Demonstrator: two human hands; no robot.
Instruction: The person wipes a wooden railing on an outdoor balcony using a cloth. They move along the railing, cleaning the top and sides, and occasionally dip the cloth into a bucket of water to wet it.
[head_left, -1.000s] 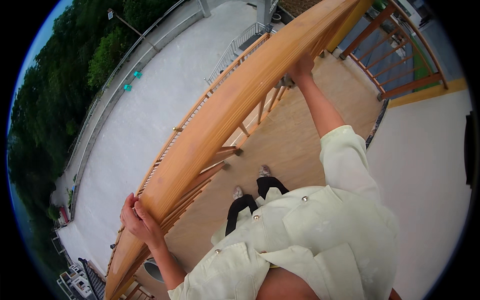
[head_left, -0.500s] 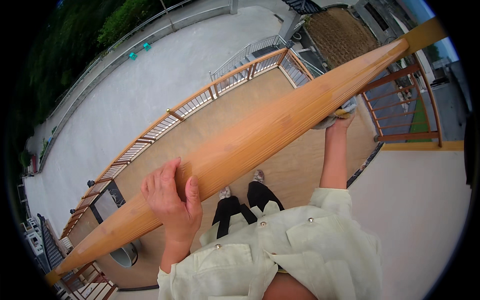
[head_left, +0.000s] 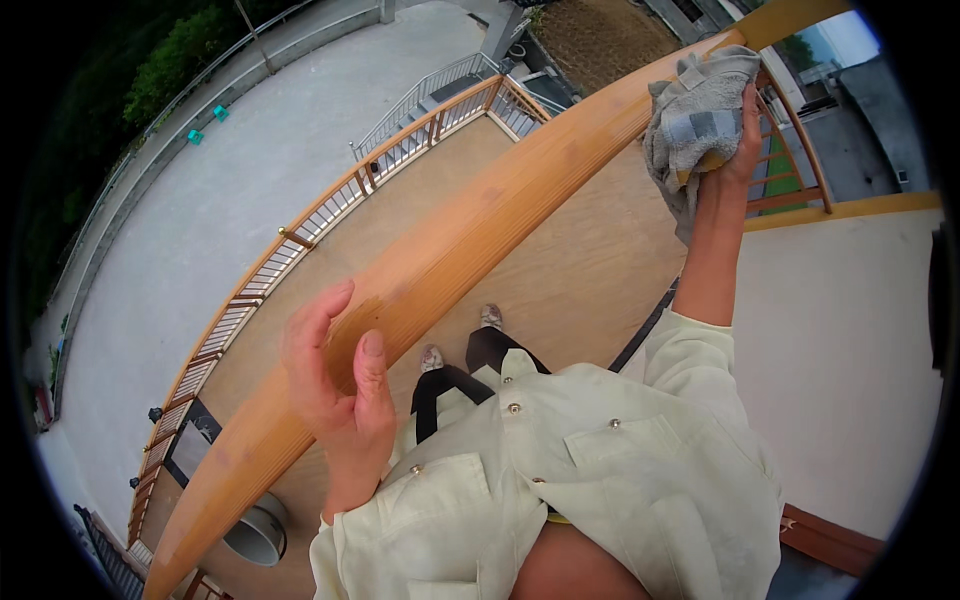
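Note:
A thick, rounded wooden handrail [head_left: 480, 225] runs across the view from the lower left to the upper right. My right hand [head_left: 742, 150] grips a bunched grey cloth [head_left: 700, 110] with a checked patch, up against the rail near its far right end. Some folds of the cloth hang down on the near side, and part of my fingers is hidden behind it. My left hand [head_left: 345, 390] is at the rail's lower left part, thumb and fingers apart and slightly curved, holding nothing. Whether its palm touches the wood I cannot tell.
Below lies a brown floor [head_left: 560, 260] bordered by a wooden railing [head_left: 285, 235]. A grey bucket [head_left: 258, 535] stands at lower left. Beyond are a concrete yard [head_left: 200, 220] and metal-railed stairs [head_left: 430, 100]. A pale wall [head_left: 840, 350] is on the right.
My right hand and the cloth have come out from the rail's underside and moved up and right along it. My left hand's fingers have spread a little. The whole view has shifted.

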